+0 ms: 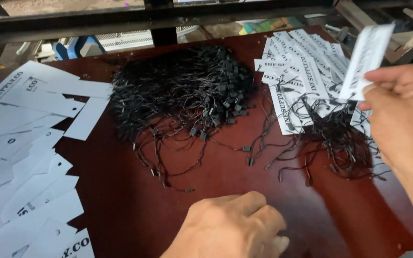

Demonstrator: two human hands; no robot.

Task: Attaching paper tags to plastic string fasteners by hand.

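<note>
white paper tag (369, 59) pinched in right hand (400, 114), left hand (230, 227) on dark table (120, 200)

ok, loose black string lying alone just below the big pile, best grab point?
Probably pinch the loose string at its small plastic block end, from above. The block is the only stiff, raised part; the cord lies flat on the table. The left hand is nearest; the right hand holds a white tag.

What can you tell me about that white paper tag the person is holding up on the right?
The white tag is a long, narrow strip of thin card with dark printing, blurred here. It tilts, upper end toward the top right, raised above the pile of strung tags on the dark red table. The right hand pinches its lower end between fingertips. I cannot tell whether a string hangs from it.
</note>
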